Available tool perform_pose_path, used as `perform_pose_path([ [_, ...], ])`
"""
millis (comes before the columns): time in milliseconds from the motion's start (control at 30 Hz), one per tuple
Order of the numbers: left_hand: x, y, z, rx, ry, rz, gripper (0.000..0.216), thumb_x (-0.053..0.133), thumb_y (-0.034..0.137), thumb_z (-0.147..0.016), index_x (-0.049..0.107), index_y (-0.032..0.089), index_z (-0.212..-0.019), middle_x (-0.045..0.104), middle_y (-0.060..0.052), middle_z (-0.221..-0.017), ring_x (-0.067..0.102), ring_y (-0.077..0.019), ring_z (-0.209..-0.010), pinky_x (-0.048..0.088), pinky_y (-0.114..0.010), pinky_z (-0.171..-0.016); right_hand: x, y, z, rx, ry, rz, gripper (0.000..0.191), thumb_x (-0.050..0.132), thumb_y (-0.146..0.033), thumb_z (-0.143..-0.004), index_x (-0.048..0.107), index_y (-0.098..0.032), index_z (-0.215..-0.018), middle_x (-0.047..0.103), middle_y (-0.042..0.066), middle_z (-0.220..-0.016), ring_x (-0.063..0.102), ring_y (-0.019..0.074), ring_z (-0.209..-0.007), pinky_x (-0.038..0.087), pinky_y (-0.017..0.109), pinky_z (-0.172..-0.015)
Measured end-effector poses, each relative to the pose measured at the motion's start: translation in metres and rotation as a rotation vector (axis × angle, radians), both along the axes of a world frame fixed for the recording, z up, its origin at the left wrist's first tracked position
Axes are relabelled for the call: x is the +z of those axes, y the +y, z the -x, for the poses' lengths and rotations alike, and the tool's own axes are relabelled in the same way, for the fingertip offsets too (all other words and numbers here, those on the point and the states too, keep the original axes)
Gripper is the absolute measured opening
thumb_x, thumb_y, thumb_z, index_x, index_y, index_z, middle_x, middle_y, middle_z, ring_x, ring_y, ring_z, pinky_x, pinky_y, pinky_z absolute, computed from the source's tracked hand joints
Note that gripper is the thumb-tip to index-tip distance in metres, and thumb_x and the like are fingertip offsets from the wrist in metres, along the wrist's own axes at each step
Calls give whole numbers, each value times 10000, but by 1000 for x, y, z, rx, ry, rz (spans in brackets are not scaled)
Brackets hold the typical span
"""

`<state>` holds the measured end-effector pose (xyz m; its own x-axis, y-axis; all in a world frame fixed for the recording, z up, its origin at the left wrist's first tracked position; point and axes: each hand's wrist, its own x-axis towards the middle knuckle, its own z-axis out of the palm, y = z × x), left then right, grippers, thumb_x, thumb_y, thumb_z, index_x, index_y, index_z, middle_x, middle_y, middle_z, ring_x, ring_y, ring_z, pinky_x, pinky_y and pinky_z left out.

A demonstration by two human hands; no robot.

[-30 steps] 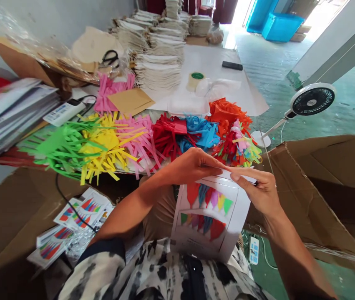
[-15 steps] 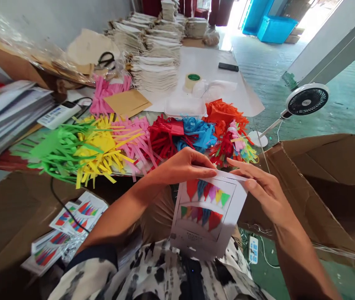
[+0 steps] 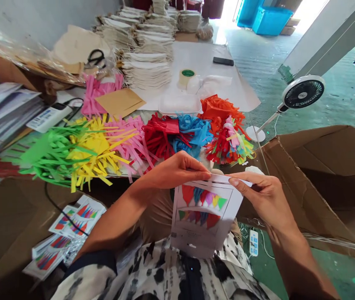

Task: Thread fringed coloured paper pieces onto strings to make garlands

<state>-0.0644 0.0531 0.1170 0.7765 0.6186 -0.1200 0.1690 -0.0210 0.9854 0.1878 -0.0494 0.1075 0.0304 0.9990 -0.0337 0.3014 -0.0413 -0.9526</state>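
Observation:
A white printed packet (image 3: 204, 221) with pictures of coloured bunting hangs in front of my lap, its long edge uppermost. My left hand (image 3: 182, 170) pinches that upper edge near its middle. At the right end of the same edge, the thumb and fingers of my right hand (image 3: 257, 191) close on it. Just beyond my hands lie fringed paper tassels in bunches: green (image 3: 50, 152), yellow (image 3: 94, 148), pink (image 3: 127, 139), dark red (image 3: 161, 133), blue (image 3: 192, 131) and orange (image 3: 219, 109). A mixed-colour tassel bunch (image 3: 229, 143) lies nearest my right hand.
More printed packets (image 3: 52, 250) lie in a cardboard box at lower left. Another open box (image 3: 318, 183) stands at right, near a white fan (image 3: 304, 93). Tape (image 3: 187, 77), scissors (image 3: 96, 58), a phone (image 3: 223, 61) and stacked whitish bundles (image 3: 147, 68) are on the table.
My right fingers, spread before, have closed on the packet's upper edge, with the thumb moved left along it. The left hand keeps its pinch. The view has shifted slightly.

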Motion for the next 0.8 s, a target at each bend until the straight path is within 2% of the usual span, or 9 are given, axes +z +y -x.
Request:
perform_pose_path([
  [100, 0, 1, 0, 39, 20, -30, 319, 745, 416, -908, 871, 123, -923, 693, -29, -667, 500, -96, -594, 333, -210, -521, 3, 1, -5, 21, 60, 41, 200, 771, -466, -933, 862, -331, -1049, 832, 18, -1042, 748, 206, -933, 564, 294, -802],
  [200, 2, 1, 0, 65, 18, -10, 302, 766, 409, -892, 871, 128, -920, 715, -33, -688, 520, -98, -608, 344, -203, -527, 4, 0, -7, 14, 104, 45, 201, 754, -464, -949, 860, -312, -1026, 812, 5, -953, 711, 181, -876, 534, 277, -781],
  [300, 4, 2, 3, 8, 25, 79, 308, 752, 413, -905, 870, 140, -985, 763, -55, -774, 581, -119, -653, 399, -205, -550, 1, -2, -10, 8, 91, 50, 216, 738, -459, -962, 851, -281, -917, 755, -5, -812, 649, 158, -783, 491, 266, -726],
  [367, 4, 3, 5, -41, 37, 151, 320, 740, 418, -916, 864, 146, -1032, 786, -66, -830, 618, -132, -679, 441, -212, -579, -1, -4, -14, 16, 96, 79, 251, 710, -468, -978, 843, -266, -913, 746, 4, -808, 642, 163, -764, 485, 273, -703],
  [433, 2, 4, 6, -52, 47, 184, 329, 739, 427, -920, 861, 146, -1037, 792, -68, -850, 637, -135, -692, 462, -217, -603, -2, -6, -18, 49, 163, 113, 329, 634, -512, -1011, 844, -259, -1002, 779, 33, -918, 683, 192, -819, 520, 294, -729],
  [500, 0, 6, 7, -27, 47, 179, 345, 740, 448, -919, 860, 137, -1008, 788, -64, -839, 641, -136, -691, 468, -220, -608, -1, -8, -20, 88, 236, 110, 405, 573, -559, -1024, 819, -267, -1161, 790, 64, -1123, 721, 236, -972, 561, 323, -814],
  [600, -3, 8, 7, 18, 25, 159, 382, 740, 493, -912, 854, 130, -944, 785, -62, -827, 656, -146, -703, 488, -230, -625, 0, -8, -17, 91, 198, 59, 396, 686, -520, -971, 749, -313, -1303, 756, 49, -1269, 707, 239, -1103, 568, 317, -896],
  [667, -3, 8, 7, 34, 2, 143, 369, 771, 483, -889, 855, 146, -1015, 808, -75, -904, 697, -170, -771, 530, -245, -687, -2, -8, -12, 50, 130, 34, 327, 738, -455, -951, 757, -333, -1254, 771, 23, -1176, 713, 210, -1022, 569, 291, -846],
  [800, -3, 7, 8, 78, -49, 98, 452, 857, 361, -821, 806, 203, -1242, 819, -104, -1108, 746, -211, -933, 566, -259, -802, -10, -8, -8, -1, 84, 7, 218, 687, -454, -990, 802, -309, -1103, 759, 11, -988, 692, 198, -892, 561, 290, -771],
])
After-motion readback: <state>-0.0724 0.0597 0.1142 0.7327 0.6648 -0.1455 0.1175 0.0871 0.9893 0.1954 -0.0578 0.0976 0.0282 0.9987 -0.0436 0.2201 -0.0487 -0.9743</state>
